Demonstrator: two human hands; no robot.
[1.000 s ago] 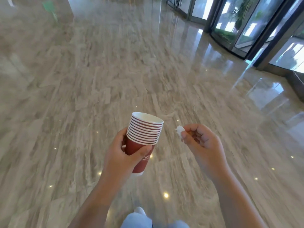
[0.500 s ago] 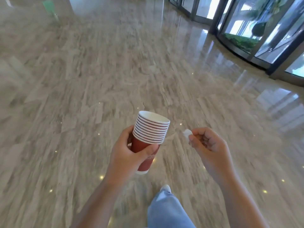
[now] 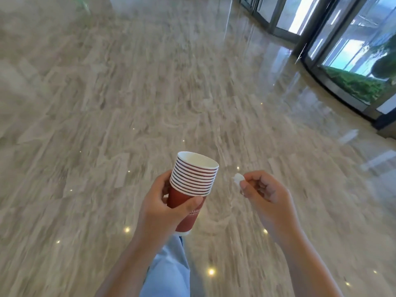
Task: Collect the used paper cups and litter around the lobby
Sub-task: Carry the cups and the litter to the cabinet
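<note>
Head: left hand [image 3: 159,211] holds nested red cups [image 3: 191,181], right hand [image 3: 266,195] white scrap [image 3: 237,178].

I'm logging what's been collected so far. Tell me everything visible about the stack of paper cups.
The stack of paper cups is roughly ten nested cups, red outside, white inside and along the rolled rims. It stands mouth up, slightly tilted, the top cup looking empty. The left hand grips the lowest cup's wall, thumb beside pale lettering. Nothing else touches it.
</note>
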